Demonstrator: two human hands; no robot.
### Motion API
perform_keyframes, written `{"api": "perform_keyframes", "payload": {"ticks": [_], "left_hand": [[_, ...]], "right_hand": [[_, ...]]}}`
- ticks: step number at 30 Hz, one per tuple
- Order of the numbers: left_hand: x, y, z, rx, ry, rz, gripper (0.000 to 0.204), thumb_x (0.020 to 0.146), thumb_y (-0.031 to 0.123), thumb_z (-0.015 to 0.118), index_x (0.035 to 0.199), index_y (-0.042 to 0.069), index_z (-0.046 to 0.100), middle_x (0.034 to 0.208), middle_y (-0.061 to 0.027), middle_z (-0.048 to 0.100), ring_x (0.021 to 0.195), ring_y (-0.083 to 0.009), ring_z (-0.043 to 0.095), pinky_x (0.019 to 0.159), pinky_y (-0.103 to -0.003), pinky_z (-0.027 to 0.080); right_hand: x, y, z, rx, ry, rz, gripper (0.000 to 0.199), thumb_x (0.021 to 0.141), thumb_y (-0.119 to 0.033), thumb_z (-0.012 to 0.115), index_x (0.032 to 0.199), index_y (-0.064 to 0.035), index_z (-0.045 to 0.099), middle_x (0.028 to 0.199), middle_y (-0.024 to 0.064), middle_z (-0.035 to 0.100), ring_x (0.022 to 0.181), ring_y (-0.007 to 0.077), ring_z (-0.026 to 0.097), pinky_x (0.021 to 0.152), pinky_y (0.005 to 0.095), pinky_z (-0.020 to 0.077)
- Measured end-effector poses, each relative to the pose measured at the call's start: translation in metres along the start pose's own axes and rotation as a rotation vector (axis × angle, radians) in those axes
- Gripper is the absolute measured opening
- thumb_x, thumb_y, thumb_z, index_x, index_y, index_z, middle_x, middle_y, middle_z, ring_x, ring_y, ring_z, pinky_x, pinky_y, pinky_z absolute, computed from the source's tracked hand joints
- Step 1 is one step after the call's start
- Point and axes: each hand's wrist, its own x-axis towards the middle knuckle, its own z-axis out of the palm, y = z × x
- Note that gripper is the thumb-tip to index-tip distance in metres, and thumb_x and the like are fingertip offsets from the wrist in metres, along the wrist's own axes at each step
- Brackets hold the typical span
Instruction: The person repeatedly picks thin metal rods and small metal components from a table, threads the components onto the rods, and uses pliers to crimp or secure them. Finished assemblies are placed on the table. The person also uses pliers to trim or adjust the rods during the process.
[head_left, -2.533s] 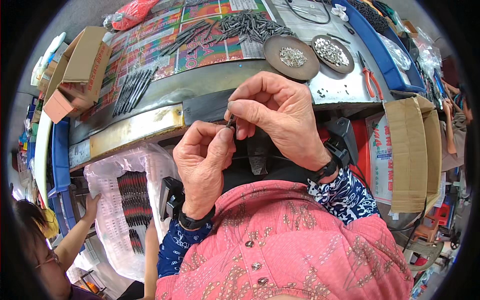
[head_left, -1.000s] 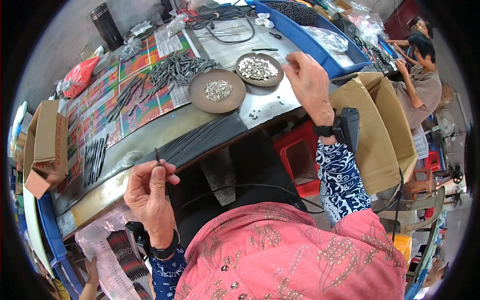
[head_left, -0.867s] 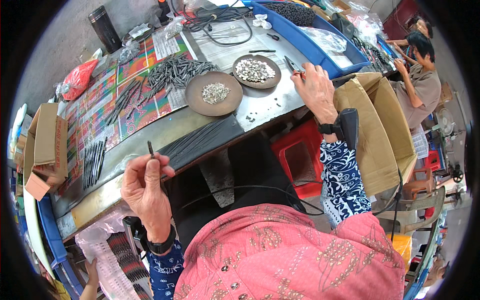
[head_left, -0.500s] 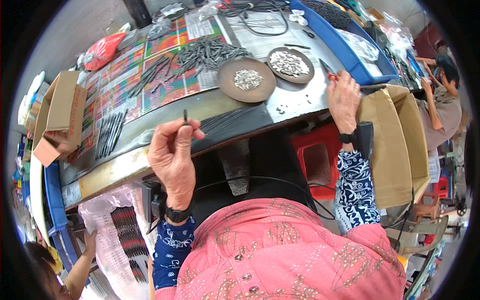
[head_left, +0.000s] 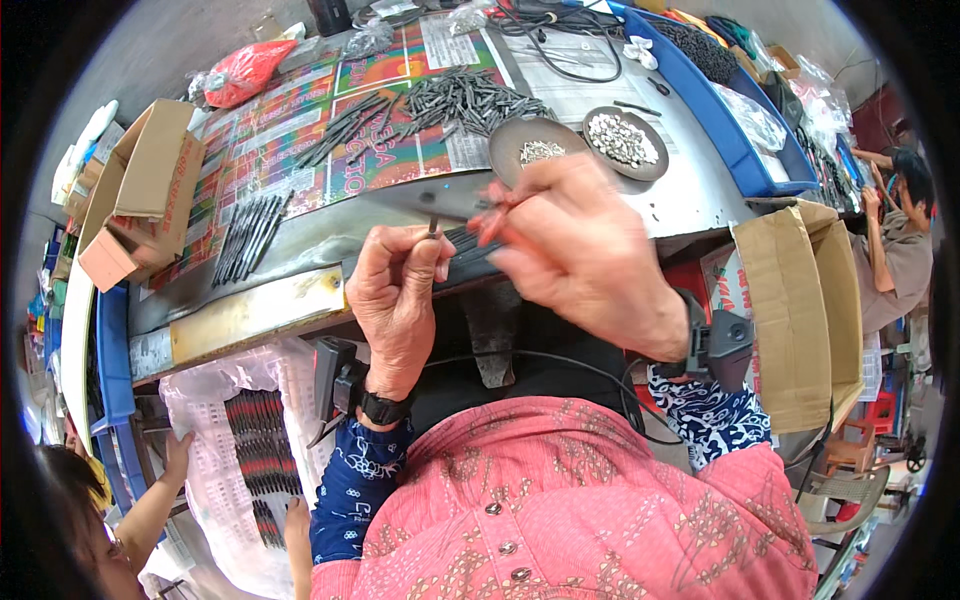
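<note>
My left hand (head_left: 395,295) is closed, with a short thin black rod (head_left: 433,226) pinched upright between thumb and fingertips. Just to its right, my right hand (head_left: 585,245) is wrapped round a red-handled tool (head_left: 490,213), its grey pointed end toward the rod. Motion smears this hand and the tool, so its exact kind is unclear. Behind the right hand, a brown round dish (head_left: 503,140) of small pale metal pieces is partly covered. Beside it stands a second dish (head_left: 648,172) heaped with whitish bits.
Black sticks (head_left: 470,100) pile on the printed table covering, and a row of black sticks (head_left: 250,238) lies at left. Cardboard boxes (head_left: 795,320) flank the bench. A long blue tray (head_left: 715,120) stands back right. Another person's hand (head_left: 178,455) touches bagged goods at lower left.
My right hand has lifted the red-handled tool from the table's right side and brought it left to my left hand. The left hand still pinches the rod.
</note>
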Motion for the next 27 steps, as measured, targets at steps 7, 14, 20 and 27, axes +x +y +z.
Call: {"api": "perform_keyframes", "payload": {"ticks": [7, 14, 20, 27], "left_hand": [[0.001, -0.001, -0.003, 0.021, -0.028, 0.001, 0.006, 0.093, 0.004, 0.060, 0.091, 0.000, 0.055, 0.083, -0.0058, 0.064, 0.066, -0.0059, 0.051, 0.061, -0.018, 0.043], [-0.001, -0.002, -0.002, 0.056, -0.020, 0.025, 0.006, 0.092, 0.003, 0.059, 0.089, 0.000, 0.055, 0.081, -0.0058, 0.063, 0.065, -0.0060, 0.051, 0.059, -0.019, 0.043], [0.001, -0.003, -0.002, 0.043, -0.018, 0.009, 0.005, 0.092, 0.003, 0.060, 0.090, 0.000, 0.056, 0.080, -0.0055, 0.062, 0.065, -0.0059, 0.051, 0.059, -0.019, 0.043], [0.002, 0.001, 0.000, 0.068, -0.016, 0.005, 0.006, 0.092, 0.004, 0.060, 0.091, 0.000, 0.057, 0.080, -0.0052, 0.063, 0.064, -0.0061, 0.051, 0.060, -0.018, 0.043]], "right_hand": [[0.012, -0.006, -0.013, 0.102, 0.278, 0.035, 0.013, 0.077, -0.004, 0.069, 0.088, 0.0005, 0.063, 0.100, 0.0152, 0.059, 0.091, 0.0254, 0.062, 0.080, 0.0357, 0.0506], [0.017, -0.010, -0.015, 0.076, 0.015, 0.042, 0.015, 0.077, -0.004, 0.068, 0.090, 0.0018, 0.062, 0.099, 0.0166, 0.059, 0.088, 0.0254, 0.062, 0.074, 0.0334, 0.0509], [0.019, -0.014, 0.004, -0.025, -0.037, 0.003, 0.020, 0.073, -0.013, 0.071, 0.088, -0.0023, 0.062, 0.085, 0.0122, 0.055, 0.077, 0.0293, 0.056, 0.066, 0.0385, 0.0486], [-0.002, 0.019, -0.007, 0.117, 0.119, 0.103, 0.014, 0.082, -0.010, 0.066, 0.093, -0.0021, 0.064, 0.080, 0.0123, 0.056, 0.069, 0.0277, 0.056, 0.060, 0.0355, 0.0460]]}}
